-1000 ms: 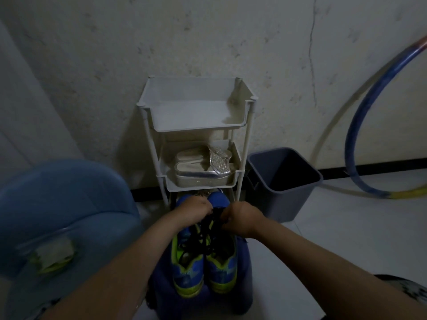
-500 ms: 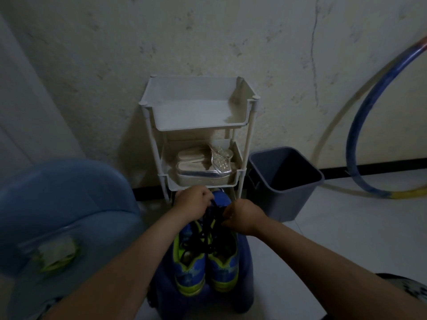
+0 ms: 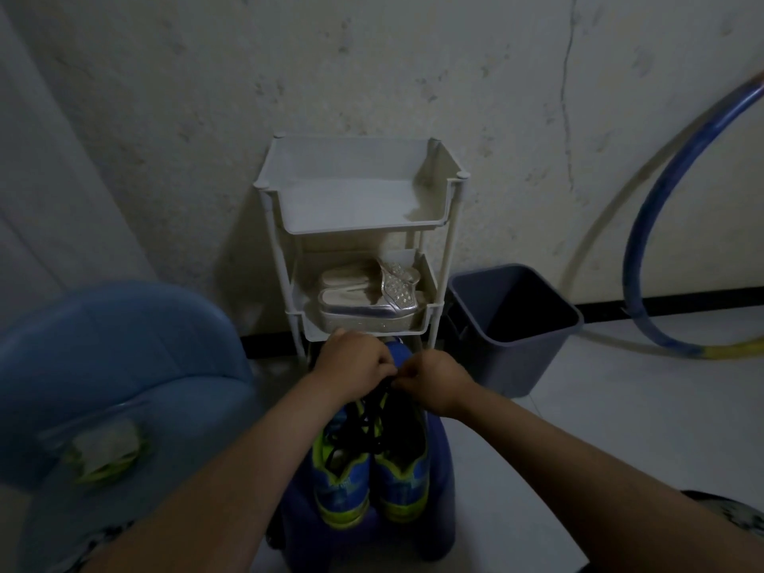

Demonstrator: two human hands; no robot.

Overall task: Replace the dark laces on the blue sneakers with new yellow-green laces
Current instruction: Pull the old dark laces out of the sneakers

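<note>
- Head view: I see the blue sneakers (image 3: pixel 368 477) side by side on a purple stool (image 3: pixel 442 490).
- My left hand (image 3: pixel 355 366) and right hand (image 3: pixel 434 380) meet at the shoes' far end, both pinching the dark laces (image 3: pixel 364 428).
- I judge the laces soft, limp and light, best pinched close to an eyelet and drawn out row by row.
</note>
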